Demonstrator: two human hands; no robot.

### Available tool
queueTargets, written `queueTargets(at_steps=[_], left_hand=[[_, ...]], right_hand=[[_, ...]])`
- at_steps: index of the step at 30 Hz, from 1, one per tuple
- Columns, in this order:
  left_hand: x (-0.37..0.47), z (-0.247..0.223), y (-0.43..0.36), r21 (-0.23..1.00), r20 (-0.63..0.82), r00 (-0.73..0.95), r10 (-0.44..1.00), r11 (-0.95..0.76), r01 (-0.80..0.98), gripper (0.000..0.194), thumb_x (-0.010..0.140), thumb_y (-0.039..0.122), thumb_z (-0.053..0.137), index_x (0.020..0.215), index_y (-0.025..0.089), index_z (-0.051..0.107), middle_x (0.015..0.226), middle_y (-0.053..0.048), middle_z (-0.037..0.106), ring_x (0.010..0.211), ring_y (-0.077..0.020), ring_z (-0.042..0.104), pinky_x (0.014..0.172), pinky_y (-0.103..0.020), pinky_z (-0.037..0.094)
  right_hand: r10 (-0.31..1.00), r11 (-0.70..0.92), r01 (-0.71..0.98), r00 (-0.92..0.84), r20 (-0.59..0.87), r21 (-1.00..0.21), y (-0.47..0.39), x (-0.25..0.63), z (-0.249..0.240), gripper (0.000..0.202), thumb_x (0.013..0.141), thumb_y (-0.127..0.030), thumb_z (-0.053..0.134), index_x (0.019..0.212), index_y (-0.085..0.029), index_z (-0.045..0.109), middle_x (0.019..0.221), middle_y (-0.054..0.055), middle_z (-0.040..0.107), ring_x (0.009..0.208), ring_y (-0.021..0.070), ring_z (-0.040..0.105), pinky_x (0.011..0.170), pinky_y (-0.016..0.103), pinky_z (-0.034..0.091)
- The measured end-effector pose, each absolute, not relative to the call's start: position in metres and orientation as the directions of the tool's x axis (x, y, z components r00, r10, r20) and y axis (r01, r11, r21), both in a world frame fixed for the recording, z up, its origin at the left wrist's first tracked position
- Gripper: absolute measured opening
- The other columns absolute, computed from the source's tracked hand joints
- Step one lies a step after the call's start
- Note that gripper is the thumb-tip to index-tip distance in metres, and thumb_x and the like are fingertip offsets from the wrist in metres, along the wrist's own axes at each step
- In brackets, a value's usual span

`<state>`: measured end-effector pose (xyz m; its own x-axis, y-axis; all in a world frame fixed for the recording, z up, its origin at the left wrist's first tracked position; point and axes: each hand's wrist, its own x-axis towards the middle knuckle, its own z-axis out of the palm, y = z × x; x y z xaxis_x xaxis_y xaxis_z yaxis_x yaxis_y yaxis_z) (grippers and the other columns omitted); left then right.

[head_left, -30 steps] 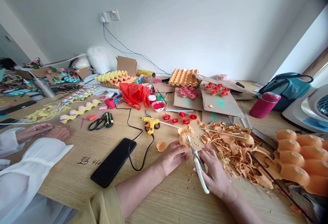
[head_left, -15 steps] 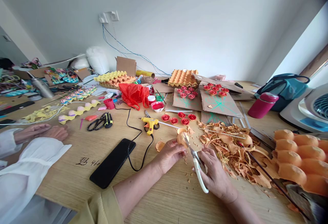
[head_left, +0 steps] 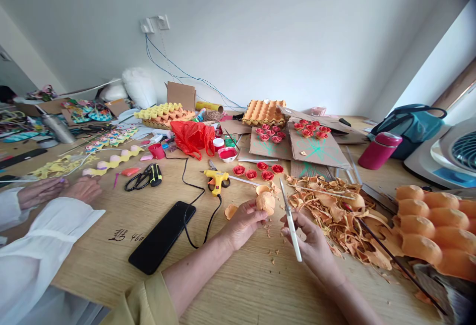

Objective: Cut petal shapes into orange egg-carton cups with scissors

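Note:
My left hand [head_left: 243,226] is closed on an orange egg-carton cup [head_left: 265,202], gripped between thumb and fingers above the table. White-handled scissors [head_left: 292,223] are in my right hand [head_left: 308,238], blades pointing up and away, a little to the right of the cup and apart from it. Small orange scraps [head_left: 273,253] lie on the wood below. Just behind the held cup are more cut orange cups [head_left: 263,189], and another cut cup [head_left: 230,211] sits left of my left hand. Several red paper roses [head_left: 252,174] stand farther back.
A heap of orange trimmings [head_left: 334,211] and an orange egg tray [head_left: 433,226] lie to the right. On the left are a yellow glue gun [head_left: 216,181] with its cord and a black phone [head_left: 162,237]. A co-worker's hands [head_left: 84,189] rest at far left.
The scissors have moved right, away from the cup, and turned more upright. The cup has been turned in my left hand. The co-worker's hands have shifted slightly.

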<state>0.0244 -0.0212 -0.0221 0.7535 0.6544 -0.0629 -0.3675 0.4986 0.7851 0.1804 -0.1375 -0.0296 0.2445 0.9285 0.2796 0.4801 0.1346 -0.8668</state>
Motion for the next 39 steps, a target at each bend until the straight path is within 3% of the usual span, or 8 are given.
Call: queueTargets(at_steps=[5, 9, 12, 16, 22, 27, 32, 39], left_hand=[[0.025, -0.020, -0.029, 0.877, -0.006, 0.785, 0.620, 0.380, -0.293, 0.032, 0.065, 0.029, 0.087, 0.091, 0.016, 0.075, 0.094, -0.005, 0.072, 0.092, -0.0186, 0.062, 0.092, -0.033, 0.043], [0.024, -0.020, -0.033, 0.922, -0.010, 0.841, 0.541, 0.331, -0.202, 0.041, 0.068, 0.030, 0.086, 0.104, 0.017, 0.073, 0.109, -0.008, 0.072, 0.106, -0.0231, 0.063, 0.101, -0.038, 0.040], [0.023, -0.021, -0.032, 0.926, 0.013, 0.875, 0.485, 0.324, -0.194, 0.048, 0.066, 0.037, 0.087, 0.106, 0.015, 0.070, 0.106, -0.009, 0.070, 0.104, -0.0230, 0.062, 0.098, -0.036, 0.041], [0.022, -0.024, -0.027, 0.909, -0.019, 0.856, 0.517, 0.365, -0.201, 0.044, 0.068, 0.053, 0.081, 0.078, 0.014, 0.062, 0.075, -0.001, 0.059, 0.075, -0.0141, 0.054, 0.077, -0.029, 0.041], [0.021, -0.025, -0.023, 0.941, -0.059, 0.867, 0.495, 0.318, -0.118, 0.038, 0.067, 0.037, 0.082, 0.064, 0.016, 0.051, 0.066, 0.003, 0.049, 0.068, -0.0117, 0.044, 0.071, -0.028, 0.034], [0.022, -0.023, -0.020, 0.886, -0.057, 0.822, 0.567, 0.408, -0.220, 0.033, 0.060, 0.031, 0.087, 0.077, 0.015, 0.064, 0.074, 0.001, 0.058, 0.072, -0.0123, 0.049, 0.074, -0.028, 0.035], [0.019, -0.015, -0.016, 0.801, -0.015, 0.836, 0.548, 0.507, -0.318, 0.057, 0.061, 0.030, 0.088, 0.113, 0.020, 0.068, 0.073, 0.003, 0.057, 0.071, -0.0112, 0.052, 0.077, -0.028, 0.040], [0.017, -0.011, -0.020, 0.800, 0.065, 0.868, 0.492, 0.494, -0.340, 0.034, 0.067, 0.034, 0.085, 0.094, 0.018, 0.073, 0.083, -0.003, 0.066, 0.084, -0.0162, 0.060, 0.085, -0.032, 0.043]], right_hand=[[0.925, 0.202, 0.107, 0.306, 0.226, -0.974, -0.135, 0.172, -0.024, 0.030, 0.080, -0.045, 0.075, 0.093, -0.022, 0.061, 0.082, 0.000, 0.061, 0.071, 0.0160, 0.054, 0.064, 0.027, 0.045], [0.919, 0.179, -0.028, 0.361, 0.157, -0.983, -0.135, 0.171, -0.023, 0.035, 0.075, -0.044, 0.080, 0.095, -0.024, 0.059, 0.075, -0.003, 0.057, 0.062, 0.0123, 0.048, 0.055, 0.023, 0.041], [0.926, 0.188, -0.050, 0.343, 0.160, -0.981, -0.136, 0.173, -0.022, 0.035, 0.074, -0.040, 0.082, 0.093, -0.024, 0.059, 0.074, -0.004, 0.055, 0.059, 0.0106, 0.045, 0.053, 0.022, 0.039], [0.956, 0.180, -0.028, 0.241, 0.168, -0.983, -0.138, 0.173, -0.022, 0.034, 0.072, -0.036, 0.084, 0.089, -0.023, 0.059, 0.077, -0.004, 0.053, 0.061, 0.0103, 0.044, 0.054, 0.022, 0.040], [0.960, 0.161, 0.115, 0.211, 0.183, -0.980, -0.138, 0.182, -0.029, 0.031, 0.079, -0.042, 0.078, 0.093, -0.022, 0.060, 0.085, -0.001, 0.057, 0.074, 0.0147, 0.050, 0.066, 0.025, 0.042], [0.997, 0.031, 0.006, 0.066, 0.031, -1.000, -0.139, 0.190, -0.021, 0.041, 0.086, -0.061, 0.063, 0.086, -0.020, 0.058, 0.063, -0.004, 0.050, 0.055, 0.0120, 0.042, 0.052, 0.025, 0.033], [0.983, -0.092, -0.141, -0.171, -0.067, -0.986, -0.143, 0.186, -0.020, 0.055, 0.084, -0.074, 0.054, 0.081, -0.019, 0.060, 0.052, -0.004, 0.048, 0.042, 0.0096, 0.038, 0.044, 0.024, 0.028], [0.971, -0.141, -0.203, -0.221, -0.095, -0.969, -0.147, 0.185, -0.023, 0.055, 0.084, -0.074, 0.053, 0.081, -0.021, 0.062, 0.051, -0.005, 0.047, 0.039, 0.0079, 0.035, 0.042, 0.022, 0.028]])
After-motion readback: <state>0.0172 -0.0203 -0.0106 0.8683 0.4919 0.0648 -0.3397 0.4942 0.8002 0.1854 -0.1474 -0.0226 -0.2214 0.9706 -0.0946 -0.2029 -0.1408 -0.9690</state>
